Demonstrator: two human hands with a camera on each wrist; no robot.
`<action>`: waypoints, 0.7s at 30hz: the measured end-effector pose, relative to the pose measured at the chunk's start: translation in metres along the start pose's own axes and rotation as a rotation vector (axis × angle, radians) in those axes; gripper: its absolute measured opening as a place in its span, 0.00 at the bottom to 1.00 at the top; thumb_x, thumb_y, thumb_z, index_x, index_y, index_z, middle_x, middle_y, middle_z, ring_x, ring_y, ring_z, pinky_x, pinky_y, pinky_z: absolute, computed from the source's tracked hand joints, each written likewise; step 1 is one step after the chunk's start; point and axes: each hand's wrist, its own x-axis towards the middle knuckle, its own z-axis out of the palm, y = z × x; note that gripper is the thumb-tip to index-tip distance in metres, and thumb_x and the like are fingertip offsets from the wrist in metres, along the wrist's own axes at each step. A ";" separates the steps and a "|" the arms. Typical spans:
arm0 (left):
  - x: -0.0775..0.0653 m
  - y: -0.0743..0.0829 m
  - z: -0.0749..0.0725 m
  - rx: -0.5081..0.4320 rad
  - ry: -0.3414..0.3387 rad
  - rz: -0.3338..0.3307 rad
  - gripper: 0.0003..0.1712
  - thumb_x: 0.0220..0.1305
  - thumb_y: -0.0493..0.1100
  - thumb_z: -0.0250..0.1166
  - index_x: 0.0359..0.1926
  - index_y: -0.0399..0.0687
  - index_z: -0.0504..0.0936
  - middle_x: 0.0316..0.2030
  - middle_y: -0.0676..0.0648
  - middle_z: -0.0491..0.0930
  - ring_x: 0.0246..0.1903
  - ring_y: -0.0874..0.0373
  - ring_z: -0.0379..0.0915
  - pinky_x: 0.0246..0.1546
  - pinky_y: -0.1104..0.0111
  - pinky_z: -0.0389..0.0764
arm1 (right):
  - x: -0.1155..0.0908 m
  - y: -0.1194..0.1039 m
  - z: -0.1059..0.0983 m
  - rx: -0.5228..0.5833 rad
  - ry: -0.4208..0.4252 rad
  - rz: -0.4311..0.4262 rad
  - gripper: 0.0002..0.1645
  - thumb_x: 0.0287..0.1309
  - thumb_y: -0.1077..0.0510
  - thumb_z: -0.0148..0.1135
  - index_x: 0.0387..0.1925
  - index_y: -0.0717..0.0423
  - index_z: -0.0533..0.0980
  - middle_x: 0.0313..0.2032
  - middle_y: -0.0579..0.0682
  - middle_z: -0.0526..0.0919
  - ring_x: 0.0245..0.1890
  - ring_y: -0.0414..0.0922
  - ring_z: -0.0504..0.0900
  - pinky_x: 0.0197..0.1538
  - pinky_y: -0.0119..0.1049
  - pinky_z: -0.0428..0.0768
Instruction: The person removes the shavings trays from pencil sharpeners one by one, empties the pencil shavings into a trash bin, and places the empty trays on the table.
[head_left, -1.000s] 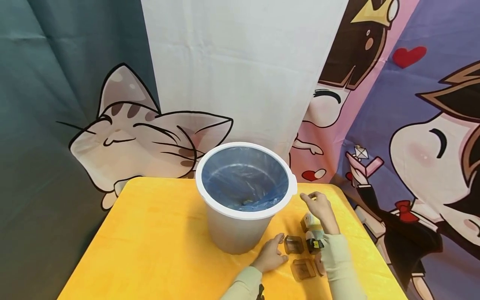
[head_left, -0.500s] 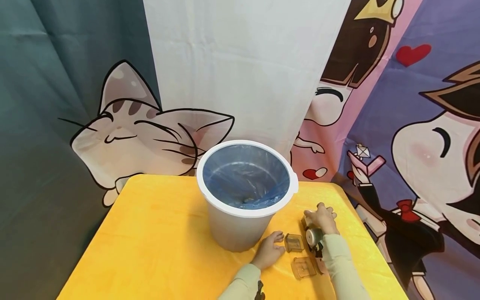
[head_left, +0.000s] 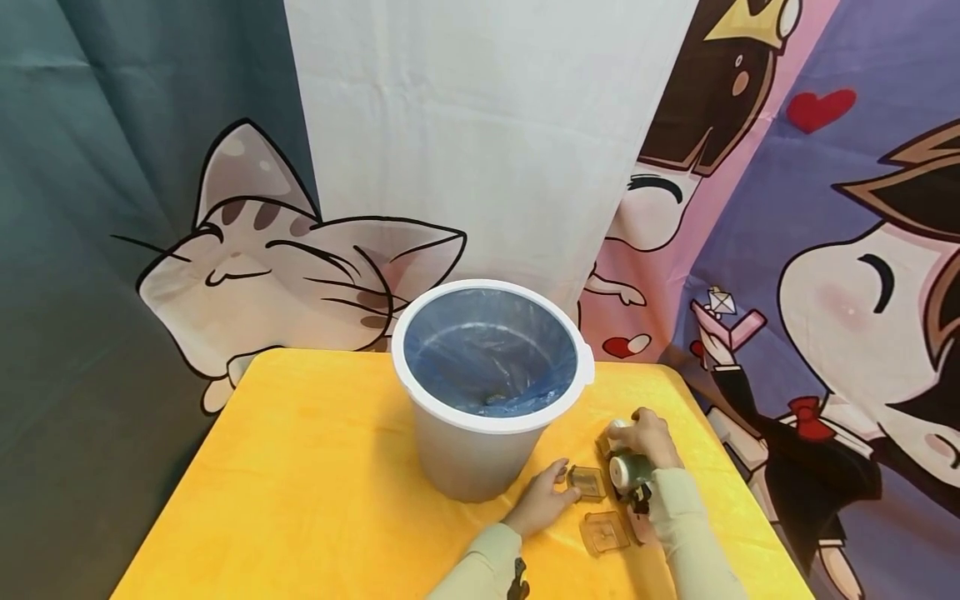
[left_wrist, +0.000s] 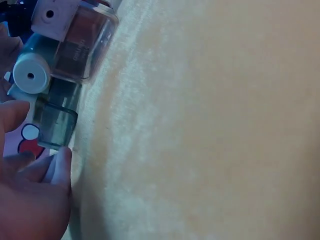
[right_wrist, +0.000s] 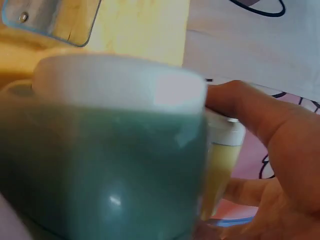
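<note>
My left hand [head_left: 542,502] rests on the table, fingers slightly bent and holding nothing; a fingertip is at or very near a small clear container [head_left: 588,482]. A second clear container [head_left: 604,532] sits nearer me. My right hand [head_left: 652,437] has its thumb and fingers around a small bottle [right_wrist: 225,155] with a white cap and yellowish contents. Close in front of the right wrist camera is a white-capped green bottle [right_wrist: 125,165], seemingly lying on its side; its far end is hidden by my right arm in the head view.
A white bin [head_left: 480,462] with a blue plastic liner [head_left: 487,358] stands left of the hands on the yellow-covered table [head_left: 300,467]. A dark item [head_left: 642,498] and a pinkish one [head_left: 640,527] lie by the right wrist. A printed cloth [head_left: 480,150] hangs behind.
My right hand has come down from above the table onto the bottles and now grips the white-capped yellowish one. The green bottle's white cap has come into view. My left hand has barely moved.
</note>
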 end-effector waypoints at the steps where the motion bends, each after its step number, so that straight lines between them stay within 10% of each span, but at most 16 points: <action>1: 0.001 0.000 0.001 0.014 0.003 -0.002 0.35 0.61 0.47 0.60 0.66 0.39 0.60 0.59 0.37 0.67 0.57 0.44 0.66 0.49 0.59 0.76 | -0.001 -0.001 -0.001 0.004 0.005 -0.001 0.42 0.48 0.44 0.65 0.53 0.72 0.64 0.44 0.71 0.72 0.32 0.55 0.74 0.29 0.41 0.76; 8: 0.005 0.003 0.006 0.216 0.107 0.070 0.38 0.58 0.49 0.63 0.66 0.45 0.59 0.63 0.45 0.63 0.62 0.47 0.58 0.60 0.54 0.65 | -0.015 -0.018 -0.005 -0.008 0.053 -0.058 0.42 0.45 0.40 0.67 0.52 0.68 0.68 0.42 0.67 0.74 0.35 0.55 0.73 0.34 0.44 0.76; 21: 0.006 0.028 0.008 0.188 0.231 0.128 0.50 0.52 0.53 0.68 0.70 0.56 0.51 0.67 0.48 0.57 0.65 0.51 0.54 0.61 0.54 0.62 | -0.047 -0.058 0.002 -0.044 0.036 -0.165 0.40 0.41 0.41 0.70 0.50 0.64 0.70 0.43 0.65 0.72 0.39 0.54 0.71 0.37 0.45 0.75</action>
